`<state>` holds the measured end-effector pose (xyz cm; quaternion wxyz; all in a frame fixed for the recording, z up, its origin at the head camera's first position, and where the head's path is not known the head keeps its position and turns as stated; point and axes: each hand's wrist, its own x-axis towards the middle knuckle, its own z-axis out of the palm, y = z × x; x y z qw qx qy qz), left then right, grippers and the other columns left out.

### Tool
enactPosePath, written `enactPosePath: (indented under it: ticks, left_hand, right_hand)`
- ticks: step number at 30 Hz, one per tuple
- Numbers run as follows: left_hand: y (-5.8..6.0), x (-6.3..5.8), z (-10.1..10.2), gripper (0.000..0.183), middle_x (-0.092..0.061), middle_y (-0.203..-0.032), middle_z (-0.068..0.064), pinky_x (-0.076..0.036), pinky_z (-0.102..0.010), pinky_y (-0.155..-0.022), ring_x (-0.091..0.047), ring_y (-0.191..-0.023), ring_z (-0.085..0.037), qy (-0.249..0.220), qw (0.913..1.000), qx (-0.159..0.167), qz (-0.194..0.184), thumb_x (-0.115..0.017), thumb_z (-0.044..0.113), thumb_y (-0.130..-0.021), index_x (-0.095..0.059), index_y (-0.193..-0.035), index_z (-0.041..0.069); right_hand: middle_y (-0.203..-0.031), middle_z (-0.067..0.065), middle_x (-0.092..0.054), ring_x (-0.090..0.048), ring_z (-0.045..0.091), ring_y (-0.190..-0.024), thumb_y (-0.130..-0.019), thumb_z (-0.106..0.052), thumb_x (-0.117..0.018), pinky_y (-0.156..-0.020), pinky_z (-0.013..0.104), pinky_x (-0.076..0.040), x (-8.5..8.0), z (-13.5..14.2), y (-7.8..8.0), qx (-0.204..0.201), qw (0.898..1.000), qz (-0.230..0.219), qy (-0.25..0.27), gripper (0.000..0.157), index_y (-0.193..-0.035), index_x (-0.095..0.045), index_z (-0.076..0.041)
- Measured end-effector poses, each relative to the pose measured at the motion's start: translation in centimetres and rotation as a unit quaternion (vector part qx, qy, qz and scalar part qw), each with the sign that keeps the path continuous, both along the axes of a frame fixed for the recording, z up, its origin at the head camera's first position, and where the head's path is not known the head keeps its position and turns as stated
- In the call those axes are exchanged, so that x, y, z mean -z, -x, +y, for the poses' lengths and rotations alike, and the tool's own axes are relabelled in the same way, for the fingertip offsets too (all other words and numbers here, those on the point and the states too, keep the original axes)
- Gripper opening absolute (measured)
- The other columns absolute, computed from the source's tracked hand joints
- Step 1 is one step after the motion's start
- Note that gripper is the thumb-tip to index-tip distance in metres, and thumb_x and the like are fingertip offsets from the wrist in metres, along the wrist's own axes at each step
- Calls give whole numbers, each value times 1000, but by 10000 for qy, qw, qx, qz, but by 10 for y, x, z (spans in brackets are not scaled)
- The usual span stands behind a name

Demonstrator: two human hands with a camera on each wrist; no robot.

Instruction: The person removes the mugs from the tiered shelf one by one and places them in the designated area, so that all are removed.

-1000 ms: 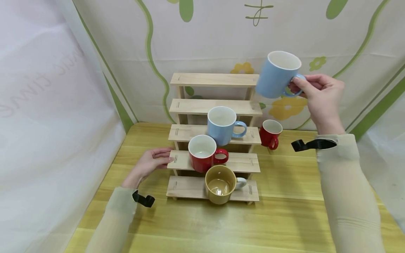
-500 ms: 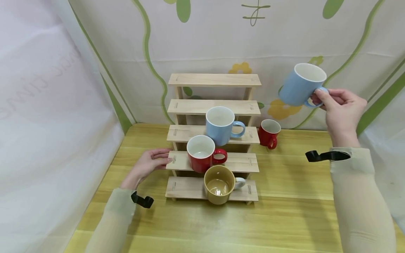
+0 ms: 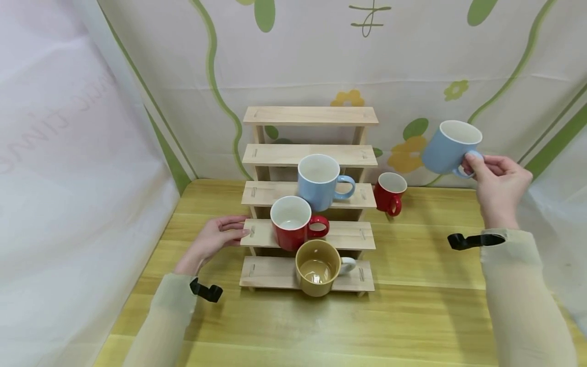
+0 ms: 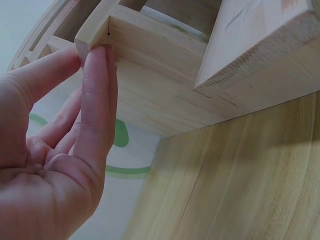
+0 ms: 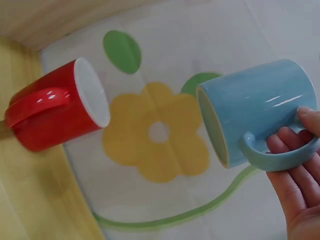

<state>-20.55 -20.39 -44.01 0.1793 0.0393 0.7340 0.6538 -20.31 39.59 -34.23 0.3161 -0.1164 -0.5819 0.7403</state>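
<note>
My right hand (image 3: 502,186) grips a light blue mug (image 3: 447,148) by its handle. This mug hangs in the air at the right, slightly tilted; its handle and base show in the right wrist view. My left hand (image 3: 213,239) pinches the left end of the second-lowest step of a wooden tiered rack (image 3: 270,267), thumb and fingertips meeting the board in the left wrist view. On the rack stand another blue mug (image 3: 316,191) on the middle step, a red mug (image 3: 290,232) on the step below and a mustard mug (image 3: 316,275) on the lowest.
A second red mug (image 3: 387,196) stands on the wooden table (image 3: 412,316) just right of the rack. Behind it all hangs a white cloth (image 3: 302,61) printed with flowers and vines. The rack's upper two steps bear no mugs.
My right hand has carried the blue mug rightward from beside the top step, then lowered it. The left hand keeps its place on the rack, and the other mugs stay put.
</note>
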Motion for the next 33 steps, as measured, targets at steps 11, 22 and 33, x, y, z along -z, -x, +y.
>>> enactPosePath:
  ticks: [11,22,33]
  left_hand:
    - [1,0,0,56,-60,-132,-23,-60,-33,-84,-68,-99,-20,19,10000,45,39,-75,8,-94,-51,-143,-7]
    - [4,0,-1,57,-58,-136,-25,-60,-34,-84,-68,-102,-21,40,9999,118,107,-76,10,-93,-52,-142,-7]
    - [2,0,0,56,-58,-136,-24,-60,-33,-84,-67,-101,-20,5,10000,52,46,-75,8,-94,-51,-143,-8]
  right_hand:
    - [-82,2,-76,-73,13,-75,-75,-18,-92,-69,16,-57,64,12,9,795,9942,-692,-221,31,-95,-76,-2]
    - [-73,-12,-72,-70,5,-70,-83,-28,-86,-58,10,-51,116,4,18,1060,9730,-1527,-1372,29,-95,-76,-4]
    - [-75,-13,-72,-70,6,-75,-84,-31,-86,-59,11,-50,137,-10,23,859,9684,-1870,-1409,30,-94,-74,-5]
